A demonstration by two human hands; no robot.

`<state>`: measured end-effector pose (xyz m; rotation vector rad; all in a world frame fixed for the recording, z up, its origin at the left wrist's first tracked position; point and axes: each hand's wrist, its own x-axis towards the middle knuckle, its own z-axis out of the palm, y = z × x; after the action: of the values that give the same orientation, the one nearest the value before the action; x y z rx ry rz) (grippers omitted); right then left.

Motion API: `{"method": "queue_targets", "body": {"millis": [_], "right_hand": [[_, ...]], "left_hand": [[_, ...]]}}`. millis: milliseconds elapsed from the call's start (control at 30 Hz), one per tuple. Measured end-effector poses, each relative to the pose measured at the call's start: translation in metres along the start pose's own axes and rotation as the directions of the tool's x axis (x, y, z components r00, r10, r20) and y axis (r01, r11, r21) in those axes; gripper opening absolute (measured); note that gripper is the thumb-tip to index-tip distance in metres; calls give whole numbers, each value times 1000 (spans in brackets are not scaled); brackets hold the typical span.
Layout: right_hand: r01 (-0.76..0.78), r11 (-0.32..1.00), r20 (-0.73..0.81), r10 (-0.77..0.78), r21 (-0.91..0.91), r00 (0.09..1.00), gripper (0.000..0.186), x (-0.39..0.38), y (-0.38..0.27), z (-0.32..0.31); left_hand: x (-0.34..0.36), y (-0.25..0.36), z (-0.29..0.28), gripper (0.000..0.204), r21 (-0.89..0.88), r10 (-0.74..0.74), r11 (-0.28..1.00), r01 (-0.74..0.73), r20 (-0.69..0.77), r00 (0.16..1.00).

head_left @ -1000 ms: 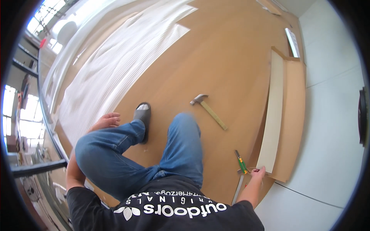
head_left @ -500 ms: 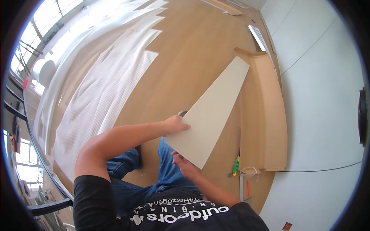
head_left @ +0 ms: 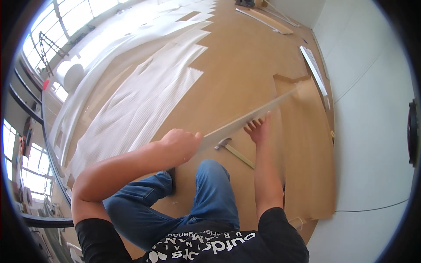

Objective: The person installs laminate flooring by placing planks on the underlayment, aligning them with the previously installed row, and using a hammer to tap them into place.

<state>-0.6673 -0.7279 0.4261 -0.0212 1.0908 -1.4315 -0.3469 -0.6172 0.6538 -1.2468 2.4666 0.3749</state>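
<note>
A long pale board [head_left: 247,119] is tilted nearly edge-on in front of me, slanting up to the right, its far end blurred by motion and above the cardboard. At its near end my left hand [head_left: 180,143] is closed round it. My right hand [head_left: 259,128] bears against the board's underside near the middle, fingers somewhat spread and bent. On the floor below the board lies a hammer [head_left: 239,156] with a yellowish handle, its end hidden by my right forearm.
An open brown cardboard box [head_left: 309,158] lies along the right, beside a pale wall [head_left: 372,144]. White ribbed wrapping sheets [head_left: 136,109] cover the floor on the left. Farther off lie a white strip [head_left: 313,70] and another long board [head_left: 263,21]. My bent knees [head_left: 215,179] are close below.
The board has turned from showing its wide face to nearly edge-on. My right hand has moved from its near end up and right to its underside. The hammer has come into sight.
</note>
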Motion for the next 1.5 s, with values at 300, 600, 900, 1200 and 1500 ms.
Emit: {"method": "queue_targets", "body": {"millis": [300, 600, 900, 1200, 1500], "right_hand": [[173, 983, 215, -155, -67, 964, 34, 24, -16, 1], [162, 971, 389, -220, 175, 895, 27, -82, -10, 74], [561, 827, 553, -450, -38, 701, 27, -171, -13, 123], [995, -72, 820, -572, -75, 21, 21, -239, -30, 202], [985, -166, 825, -562, -48, -54, 32, -258, -2, 275]], "left_hand": [[-17, -49, 85, 32, 553, 367, 833, -24, -520, 771], [-89, -140, 122, 32, 534, 455, 844, -50, -664, 593], [-75, -148, 208, 48, 292, 224, 952, 95, -870, 439], [-85, -81, 10, 55, 505, 354, 825, 254, -812, 464], [-185, -68, -135, 54, 509, 220, 298, 808, -860, 460]]}}
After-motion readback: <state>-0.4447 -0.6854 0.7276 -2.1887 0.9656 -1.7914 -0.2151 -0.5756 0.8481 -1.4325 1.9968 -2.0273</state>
